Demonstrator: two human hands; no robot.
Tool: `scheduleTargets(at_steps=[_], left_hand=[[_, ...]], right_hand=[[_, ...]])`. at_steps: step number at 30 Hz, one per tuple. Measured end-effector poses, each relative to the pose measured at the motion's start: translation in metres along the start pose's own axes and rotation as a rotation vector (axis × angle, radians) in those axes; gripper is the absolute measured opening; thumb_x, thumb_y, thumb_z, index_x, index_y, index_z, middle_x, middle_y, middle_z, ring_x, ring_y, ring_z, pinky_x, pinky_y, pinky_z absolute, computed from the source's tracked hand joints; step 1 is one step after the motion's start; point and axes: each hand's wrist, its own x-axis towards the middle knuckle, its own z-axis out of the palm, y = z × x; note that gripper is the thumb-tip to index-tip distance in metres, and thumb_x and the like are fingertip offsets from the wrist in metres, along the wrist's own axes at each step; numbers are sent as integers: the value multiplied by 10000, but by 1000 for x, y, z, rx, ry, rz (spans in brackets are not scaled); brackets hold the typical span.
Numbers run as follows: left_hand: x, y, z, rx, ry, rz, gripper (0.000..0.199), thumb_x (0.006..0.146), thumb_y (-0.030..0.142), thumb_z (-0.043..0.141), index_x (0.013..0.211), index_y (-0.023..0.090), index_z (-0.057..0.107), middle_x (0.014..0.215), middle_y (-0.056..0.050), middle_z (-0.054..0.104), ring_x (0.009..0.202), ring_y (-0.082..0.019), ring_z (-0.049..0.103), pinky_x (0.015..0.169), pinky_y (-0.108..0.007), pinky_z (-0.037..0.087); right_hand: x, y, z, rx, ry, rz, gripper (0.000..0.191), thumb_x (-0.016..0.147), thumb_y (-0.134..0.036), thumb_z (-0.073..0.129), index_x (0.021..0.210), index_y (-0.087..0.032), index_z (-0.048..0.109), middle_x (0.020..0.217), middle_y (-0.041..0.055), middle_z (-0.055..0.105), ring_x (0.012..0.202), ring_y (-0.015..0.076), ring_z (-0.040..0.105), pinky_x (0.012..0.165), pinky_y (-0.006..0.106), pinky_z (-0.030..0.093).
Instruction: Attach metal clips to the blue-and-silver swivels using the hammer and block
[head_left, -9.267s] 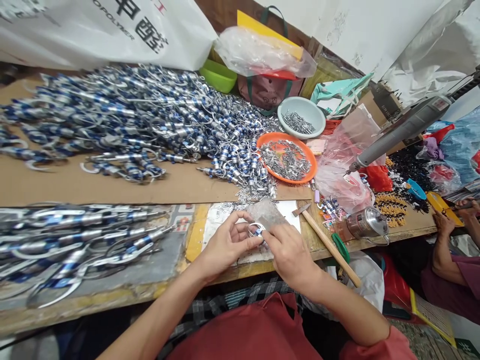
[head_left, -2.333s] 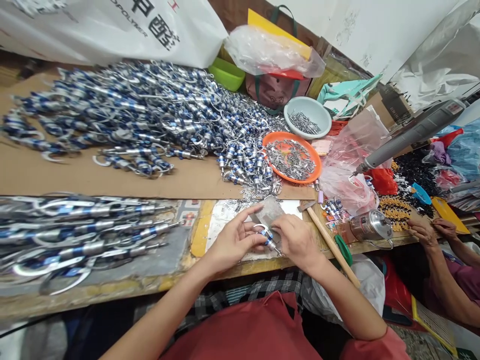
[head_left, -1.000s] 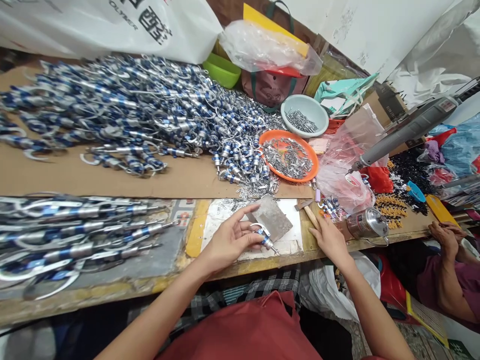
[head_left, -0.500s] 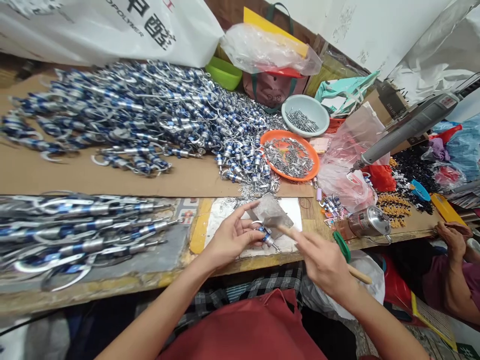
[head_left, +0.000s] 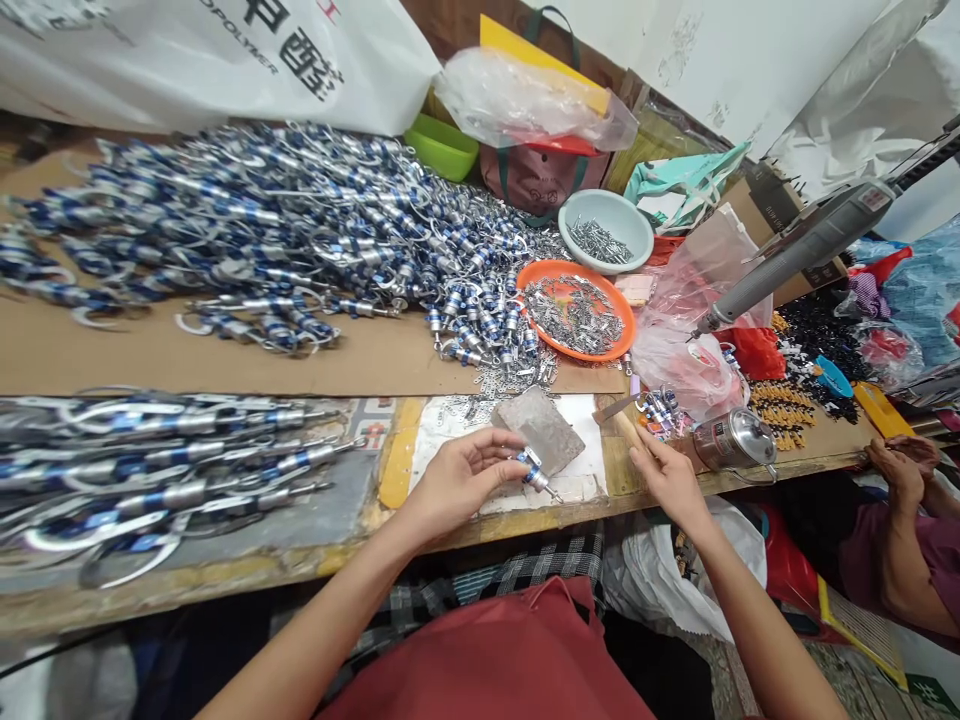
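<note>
My left hand [head_left: 469, 475] pinches a blue and silver metal part [head_left: 534, 474] near the front edge of the bench. Just behind that part lies a grey stone block [head_left: 538, 432] on a white sheet [head_left: 435, 440]. To the right, my right hand [head_left: 664, 475] is closed around the wooden handle of a hammer [head_left: 627, 428], whose thin dark head [head_left: 616, 408] is over the bench beside the block. Small flat metal pieces [head_left: 502, 385] are scattered behind the block.
A large pile of blue and silver parts [head_left: 285, 220] covers the cardboard, with more at front left [head_left: 180, 480]. Behind are an orange tray [head_left: 630, 335] and a pale bowl [head_left: 641, 240]. An electric screwdriver [head_left: 802, 255], a metal jug [head_left: 731, 440] and another person's hands [head_left: 900, 468] are right.
My right hand has moved the hammer off the block to the right, and the block now shows fully. My left hand still holds the part in nearly the same place.
</note>
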Motion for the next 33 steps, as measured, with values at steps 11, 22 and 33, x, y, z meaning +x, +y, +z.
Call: scheduleTargets(at_steps=[11,22,33], left_hand=[[2,-8,-1,357,95,437,68,700,230,650,658,183,674,786,-33,566,718,-139,576,620,-243,488],[0,1,3,324,99,399,40,660,176,665,658,195,700,664,-22,640,635,-142,591,596,-235,470],[-2,1,5,316,117,377,62,645,175,667,673,197,718,675,-33,651,636,-150,600,595,-245,490]], right_hand=[[94,-56,60,-215,-150,-556,285,872,-137,467,1127,-209,572,1065,69,586,961,184,524,816,287,427],[83,-48,54,-278,-236,-390,244,838,-78,469,1048,-135,580,916,93,593,847,195,542,733,287,422],[92,-43,53,-148,-184,-378,190,752,-50,547,856,-157,666,798,55,612,752,167,567,670,254,430]])
